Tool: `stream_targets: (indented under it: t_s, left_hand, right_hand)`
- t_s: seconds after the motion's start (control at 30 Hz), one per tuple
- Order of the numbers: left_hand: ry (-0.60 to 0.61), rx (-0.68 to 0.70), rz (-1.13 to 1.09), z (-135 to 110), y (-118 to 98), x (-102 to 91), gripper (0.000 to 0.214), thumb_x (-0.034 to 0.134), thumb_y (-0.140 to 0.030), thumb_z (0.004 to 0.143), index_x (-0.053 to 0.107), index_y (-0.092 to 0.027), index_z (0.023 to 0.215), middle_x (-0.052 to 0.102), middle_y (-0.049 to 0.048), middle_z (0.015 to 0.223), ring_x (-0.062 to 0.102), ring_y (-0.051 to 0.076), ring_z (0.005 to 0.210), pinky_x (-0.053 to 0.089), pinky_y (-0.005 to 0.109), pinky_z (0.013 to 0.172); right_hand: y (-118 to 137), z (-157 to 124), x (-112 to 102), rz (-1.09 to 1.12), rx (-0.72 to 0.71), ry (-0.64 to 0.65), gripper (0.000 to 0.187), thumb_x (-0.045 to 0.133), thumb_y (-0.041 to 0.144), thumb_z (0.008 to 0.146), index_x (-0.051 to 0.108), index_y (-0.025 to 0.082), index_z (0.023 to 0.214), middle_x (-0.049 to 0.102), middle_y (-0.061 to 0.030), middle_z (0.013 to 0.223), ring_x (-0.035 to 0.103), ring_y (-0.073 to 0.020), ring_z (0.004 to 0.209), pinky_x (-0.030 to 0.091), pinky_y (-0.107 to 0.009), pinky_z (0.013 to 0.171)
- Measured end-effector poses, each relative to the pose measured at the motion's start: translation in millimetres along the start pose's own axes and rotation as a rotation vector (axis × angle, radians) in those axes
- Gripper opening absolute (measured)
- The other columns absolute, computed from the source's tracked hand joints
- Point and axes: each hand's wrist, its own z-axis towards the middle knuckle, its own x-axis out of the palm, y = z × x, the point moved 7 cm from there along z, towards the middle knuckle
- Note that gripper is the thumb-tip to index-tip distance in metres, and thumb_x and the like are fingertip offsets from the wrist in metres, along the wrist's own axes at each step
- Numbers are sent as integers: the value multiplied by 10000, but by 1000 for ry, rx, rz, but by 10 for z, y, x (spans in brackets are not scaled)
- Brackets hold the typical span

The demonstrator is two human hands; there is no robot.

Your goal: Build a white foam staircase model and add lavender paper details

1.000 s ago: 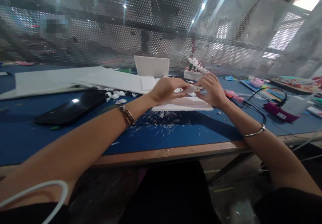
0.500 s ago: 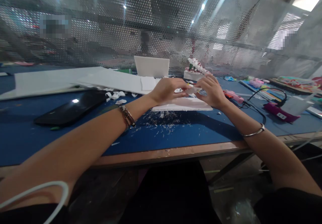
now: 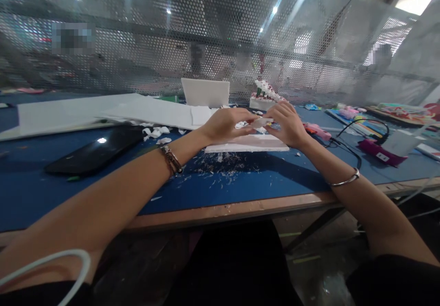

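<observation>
A small, thin whitish piece (image 3: 261,122) is pinched between my two hands. My left hand (image 3: 229,123) grips its left side with thumb and fingers. At its other side are the bent fingers and thumb of my right hand (image 3: 286,119). The piece looks like paper or thin foam; I cannot tell which. Just below the hands lies a white foam board (image 3: 247,144), its front edge facing me. White shavings (image 3: 227,164) are scattered on the blue table (image 3: 199,191) in front of this board.
On the left, a black phone (image 3: 92,150) lies near large white sheets (image 3: 144,109) and torn white scraps (image 3: 156,131). A white panel (image 3: 205,92) and a white box with flowers (image 3: 263,103) stand behind. To the right are a pink tool (image 3: 318,132), black cables and a purple block (image 3: 381,152).
The whitish piece is slightly more exposed between my fingers. Both hands stay almost in place, and the whole view has shifted a little.
</observation>
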Motion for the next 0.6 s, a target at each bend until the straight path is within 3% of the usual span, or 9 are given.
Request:
stream_targets:
  t_s: [0.13, 0.23, 0.37, 0.6]
  left_hand:
    - [75, 6, -60, 8, 42, 34, 447, 492, -397, 847, 513, -191, 1244, 620, 99, 1133, 583, 190, 981, 445, 269, 792]
    - [170, -92, -103, -4, 157, 77, 569, 486, -457, 831, 424, -182, 1325, 591, 118, 1189, 566, 216, 1041, 433, 280, 835]
    - [328, -237, -189, -86, 337, 179, 631, 473, -505, 815, 390, -176, 1347, 602, 132, 1179, 607, 211, 987, 456, 237, 736]
    - [340, -249, -300, -133, 459, 221, 583, 491, -457, 817, 418, -169, 1318, 623, 154, 1136, 645, 185, 905, 471, 192, 634]
  right_hand:
    - [5, 8, -29, 15, 11, -13, 98, 530, 272, 806, 550, 227, 891, 615, -49, 892, 546, -219, 928, 387, -440, 911]
    - [37, 14, -47, 28, 2, -9, 78, 521, 257, 813, 547, 222, 877, 616, -44, 890, 552, -204, 900, 383, -427, 921]
    - [45, 11, -25, 35, 12, 22, 96, 499, 246, 827, 551, 230, 906, 622, -42, 926, 555, -203, 925, 349, -441, 956]
    - [24, 18, -35, 25, 8, -3, 87, 503, 273, 829, 532, 224, 895, 602, -42, 883, 540, -200, 894, 391, -396, 899]
